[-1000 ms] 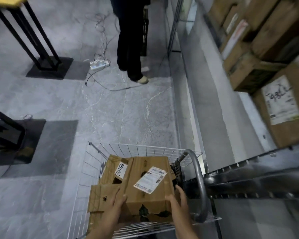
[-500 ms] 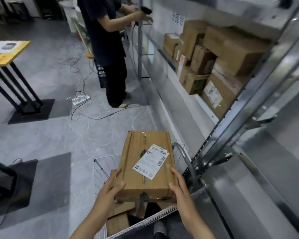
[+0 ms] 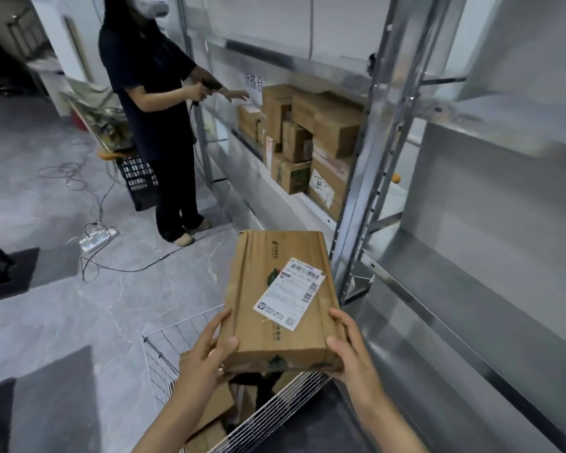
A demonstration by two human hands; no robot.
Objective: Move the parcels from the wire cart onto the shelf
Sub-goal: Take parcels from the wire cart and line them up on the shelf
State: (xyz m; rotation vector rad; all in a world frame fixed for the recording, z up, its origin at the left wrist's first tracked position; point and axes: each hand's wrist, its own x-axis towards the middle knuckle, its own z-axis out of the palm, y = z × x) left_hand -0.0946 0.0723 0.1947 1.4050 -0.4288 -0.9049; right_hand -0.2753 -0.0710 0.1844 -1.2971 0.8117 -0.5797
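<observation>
As both hands (image 3: 209,351) (image 3: 352,351) grip parcel (image 3: 254,289), wire cart (image 3: 164,358) below

Person (image 3: 157,103), black crate (image 3: 138,181), power strip (image 3: 99,238)

Brown parcel (image 3: 275,299) with white label (image 3: 290,293); grey marbled floor (image 3: 111,305).

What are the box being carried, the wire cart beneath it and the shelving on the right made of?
The box looks like brown cardboard: matte, creased, with a white paper label. The wire cart seems thin metal rod, pale-coated or plated; unclear which. The shelving looks like bare sheet steel, perhaps galvanised: dull grey sheen, punched uprights.
</observation>
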